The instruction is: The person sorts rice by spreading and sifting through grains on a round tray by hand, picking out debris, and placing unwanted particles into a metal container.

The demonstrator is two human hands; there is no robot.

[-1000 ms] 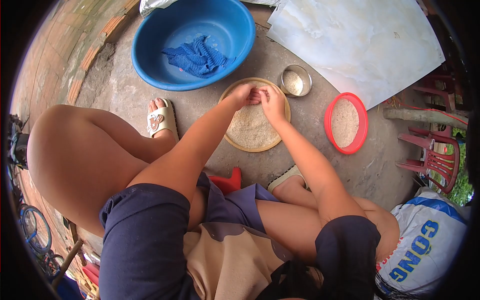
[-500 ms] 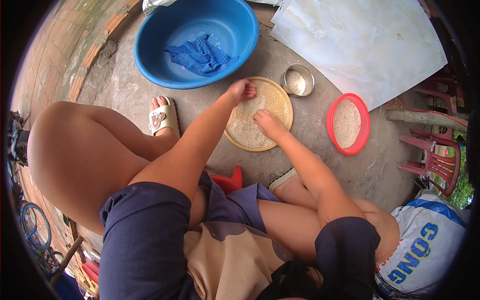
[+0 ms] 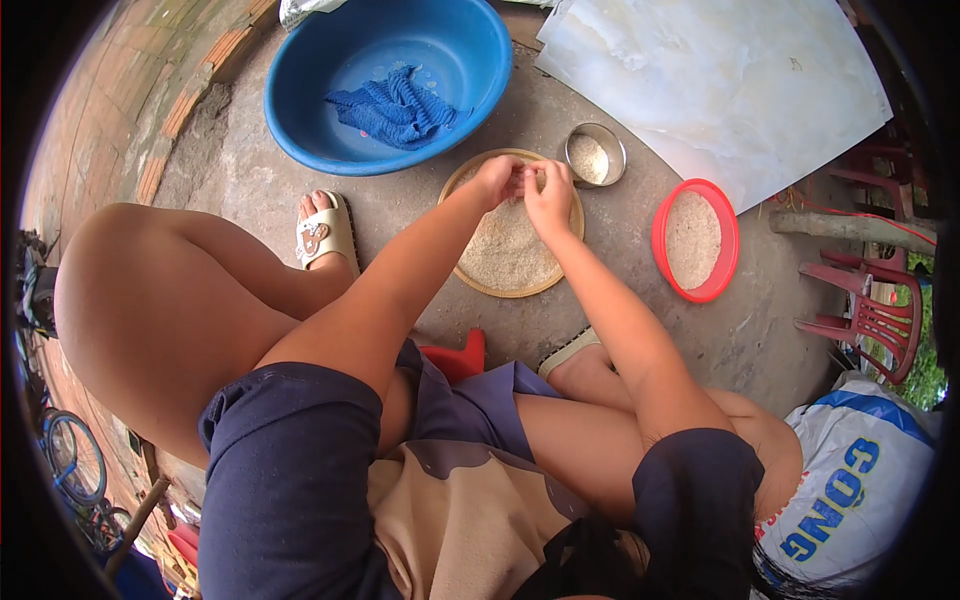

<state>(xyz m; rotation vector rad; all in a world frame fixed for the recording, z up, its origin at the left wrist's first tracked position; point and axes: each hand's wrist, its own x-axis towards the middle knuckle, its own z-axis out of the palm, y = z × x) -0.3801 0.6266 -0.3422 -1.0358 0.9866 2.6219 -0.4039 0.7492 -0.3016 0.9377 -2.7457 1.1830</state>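
Note:
A round woven tray lies on the ground, with pale rice-like grain spread over it. My left hand is above the far part of the tray, its fingers curled. Beside it, my right hand has its fingertips bent together, meeting the left fingers. Whatever is between the fingertips is too small to make out. A metal bowl with some grain stands just beyond the tray on the right. Farther right, a red oval basin holds more grain.
A blue tub with a wet blue cloth stands at the back left. A pale sheet covers ground at the back right. Red chairs and a white printed sack are on the right. A red stool shows under me.
Half a second ago my right hand was down on the grain, apart from the left. It has moved up and away from me, and the two hands meet again over the tray's far part.

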